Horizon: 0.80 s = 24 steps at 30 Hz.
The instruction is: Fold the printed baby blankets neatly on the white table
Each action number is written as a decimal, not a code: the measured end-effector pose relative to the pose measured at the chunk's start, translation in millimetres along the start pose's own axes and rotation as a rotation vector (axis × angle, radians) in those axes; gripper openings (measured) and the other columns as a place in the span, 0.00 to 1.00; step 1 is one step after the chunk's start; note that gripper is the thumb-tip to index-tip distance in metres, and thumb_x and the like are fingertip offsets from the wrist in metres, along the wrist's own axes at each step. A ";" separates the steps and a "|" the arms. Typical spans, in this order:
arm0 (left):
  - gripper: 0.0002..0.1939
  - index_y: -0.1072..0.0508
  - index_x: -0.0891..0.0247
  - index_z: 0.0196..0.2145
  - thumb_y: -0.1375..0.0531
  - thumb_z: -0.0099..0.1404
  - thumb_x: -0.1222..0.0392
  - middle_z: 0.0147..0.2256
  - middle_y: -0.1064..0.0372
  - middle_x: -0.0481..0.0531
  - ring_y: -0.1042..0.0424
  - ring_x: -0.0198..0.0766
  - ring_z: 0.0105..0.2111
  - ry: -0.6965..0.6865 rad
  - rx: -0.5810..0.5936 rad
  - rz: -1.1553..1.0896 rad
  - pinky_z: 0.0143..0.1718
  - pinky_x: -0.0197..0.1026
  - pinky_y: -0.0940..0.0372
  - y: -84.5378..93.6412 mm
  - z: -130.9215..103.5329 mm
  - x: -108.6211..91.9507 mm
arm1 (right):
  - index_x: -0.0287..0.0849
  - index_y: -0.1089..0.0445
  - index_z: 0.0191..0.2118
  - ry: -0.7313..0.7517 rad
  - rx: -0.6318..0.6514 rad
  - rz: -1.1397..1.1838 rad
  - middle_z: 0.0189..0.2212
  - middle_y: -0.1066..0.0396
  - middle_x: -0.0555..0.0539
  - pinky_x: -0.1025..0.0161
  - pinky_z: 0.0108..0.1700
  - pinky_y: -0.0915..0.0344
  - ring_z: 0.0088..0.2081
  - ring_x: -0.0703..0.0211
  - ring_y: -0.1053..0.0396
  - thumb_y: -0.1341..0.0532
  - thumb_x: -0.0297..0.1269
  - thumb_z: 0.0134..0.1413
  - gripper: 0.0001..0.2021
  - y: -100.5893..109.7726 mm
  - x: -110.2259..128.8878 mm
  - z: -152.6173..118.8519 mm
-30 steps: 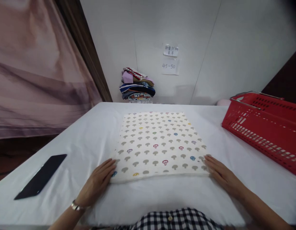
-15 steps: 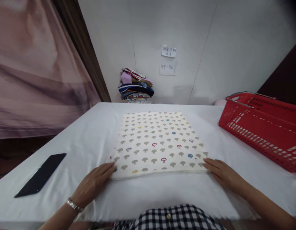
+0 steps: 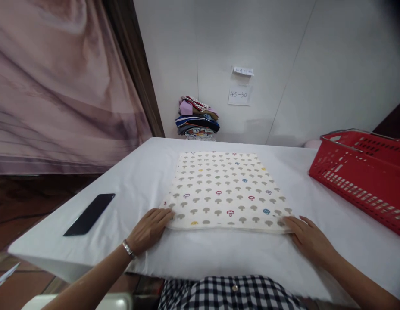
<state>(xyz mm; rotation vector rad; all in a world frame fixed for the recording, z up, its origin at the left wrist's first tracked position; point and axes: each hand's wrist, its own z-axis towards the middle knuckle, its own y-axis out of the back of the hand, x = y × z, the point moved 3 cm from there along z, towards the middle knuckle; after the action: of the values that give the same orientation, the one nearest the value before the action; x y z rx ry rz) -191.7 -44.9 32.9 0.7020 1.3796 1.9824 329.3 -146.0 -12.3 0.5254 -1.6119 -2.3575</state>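
Observation:
A cream cloth (image 3: pixel 224 189) printed with grey and coloured mushrooms lies spread flat on the white-covered table (image 3: pixel 239 254), its near edge almost straight. At its near left corner, my left hand (image 3: pixel 151 228) rests palm down, fingers stretched out and lying on the fabric; a metal bracelet circles that wrist. My right hand (image 3: pixel 308 239) lies at the near right corner, its extended fingertips on the cloth. Both thumbs are mostly hidden. Between the hands, the near edge of the cloth shows a thin pale border.
A flat black object (image 3: pixel 89 214) lies on the table to the left. On the right stands a red plastic basket (image 3: pixel 361 170) with metal handles. Several folded fabrics form a stack (image 3: pixel 197 120) by the back wall, and a paper sign (image 3: pixel 240 95) reads 45-50. A pink curtain (image 3: pixel 57 86) hangs left.
The camera view has shifted, so the scene sits further right and the table's near left corner shows. Both hands stay at the cloth's near corners; the left fingers reach slightly further onto it.

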 end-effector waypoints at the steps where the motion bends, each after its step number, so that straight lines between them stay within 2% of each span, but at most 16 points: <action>1: 0.20 0.31 0.61 0.50 0.53 0.64 0.69 0.47 0.30 0.56 0.31 0.42 0.46 -0.002 -0.001 -0.001 0.48 0.49 0.37 0.1 0.6 -1.5 | 0.40 0.35 0.51 -0.008 -0.021 -0.018 0.48 0.30 0.40 0.46 0.52 0.41 0.49 0.49 0.33 0.49 0.26 0.48 0.23 0.8 1.4 0.9; 6: 0.19 0.30 0.61 0.48 0.53 0.65 0.68 0.45 0.30 0.56 0.31 0.42 0.45 0.016 0.022 -0.003 0.50 0.50 0.39 -0.5 2.2 -7.3 | 0.42 0.31 0.45 -0.048 -0.066 -0.055 0.44 0.30 0.39 0.49 0.46 0.37 0.45 0.46 0.32 0.48 0.27 0.50 0.17 10.8 11.7 7.6; 11: 0.17 0.29 0.60 0.46 0.53 0.65 0.67 0.41 0.29 0.55 0.31 0.40 0.42 -0.016 -0.012 -0.007 0.49 0.49 0.38 0.3 3.9 -13.6 | 0.45 0.31 0.42 -0.042 -0.005 -0.009 0.40 0.28 0.43 0.51 0.44 0.37 0.42 0.50 0.31 0.49 0.25 0.50 0.16 16.7 19.8 12.3; 19: 0.16 0.29 0.62 0.44 0.53 0.64 0.69 0.40 0.28 0.54 0.30 0.39 0.42 0.018 0.017 0.017 0.52 0.49 0.40 -6.3 3.8 -11.6 | 0.40 0.31 0.43 0.022 -0.065 -0.030 0.39 0.27 0.42 0.51 0.44 0.38 0.39 0.52 0.30 0.50 0.26 0.51 0.16 15.8 10.4 8.5; 21: 0.16 0.29 0.62 0.44 0.53 0.63 0.69 0.40 0.28 0.54 0.29 0.38 0.41 0.038 0.019 0.010 0.53 0.50 0.40 -3.0 3.1 -11.4 | 0.41 0.31 0.42 0.016 -0.082 -0.055 0.38 0.27 0.43 0.49 0.46 0.39 0.39 0.52 0.30 0.50 0.26 0.51 0.15 21.8 7.7 5.9; 24: 0.16 0.29 0.61 0.43 0.53 0.63 0.68 0.37 0.27 0.53 0.29 0.37 0.39 0.046 0.003 0.000 0.53 0.51 0.41 11.9 2.3 -15.3 | 0.44 0.31 0.40 0.005 -0.090 -0.094 0.38 0.27 0.43 0.48 0.47 0.38 0.39 0.51 0.30 0.51 0.26 0.52 0.15 35.7 6.5 -0.6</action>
<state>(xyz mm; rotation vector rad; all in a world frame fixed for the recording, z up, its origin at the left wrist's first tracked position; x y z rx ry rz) -182.0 -57.9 43.7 0.6616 1.4095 2.0082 323.5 -162.1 19.7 0.6005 -1.5023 -2.4808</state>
